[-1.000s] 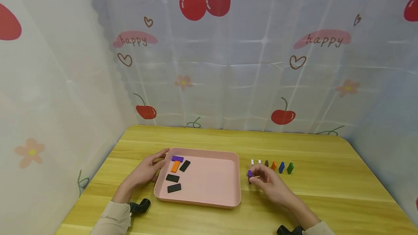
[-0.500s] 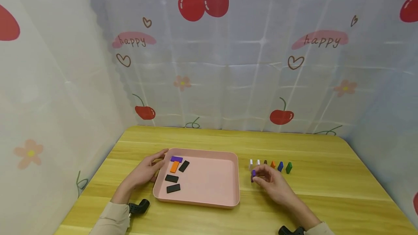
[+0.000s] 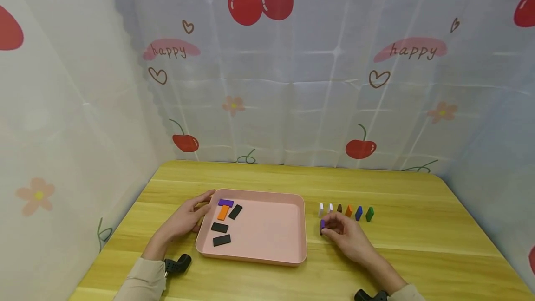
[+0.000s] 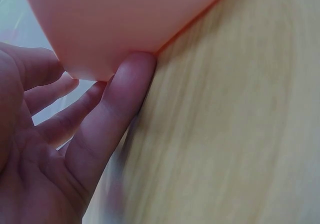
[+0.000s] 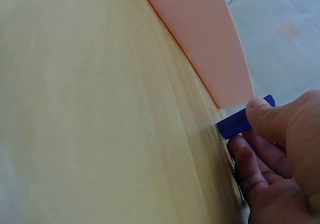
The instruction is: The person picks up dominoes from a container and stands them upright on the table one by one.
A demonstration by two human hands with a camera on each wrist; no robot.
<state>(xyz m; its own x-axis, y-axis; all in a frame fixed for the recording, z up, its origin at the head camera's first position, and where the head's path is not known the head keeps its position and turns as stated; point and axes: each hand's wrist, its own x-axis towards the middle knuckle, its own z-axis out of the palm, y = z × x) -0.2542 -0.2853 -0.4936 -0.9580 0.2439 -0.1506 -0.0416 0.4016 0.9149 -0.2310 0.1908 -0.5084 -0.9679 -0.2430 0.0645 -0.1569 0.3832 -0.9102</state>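
My right hand pinches a small purple domino block between thumb and fingers, holding it upright close over the table, just right of the pink tray. In the right wrist view the block's lower end is right at the wooden surface, and the thumb covers part of it. My left hand rests at the left side of the pink tray, its fingers extended along the outer wall; the left wrist view shows the thumb touching the tray's corner. Inside the tray lie a purple block, an orange block and several black blocks.
Behind my right hand runs a row of upright blocks: white ones, a dark brown one, an orange one, a blue one and a green one. A printed curtain encloses the wooden table.
With the purple block pinched, my right hand has shifted slightly to the right, then a little back toward the tray. My left hand and the blocks in the tray stay put.
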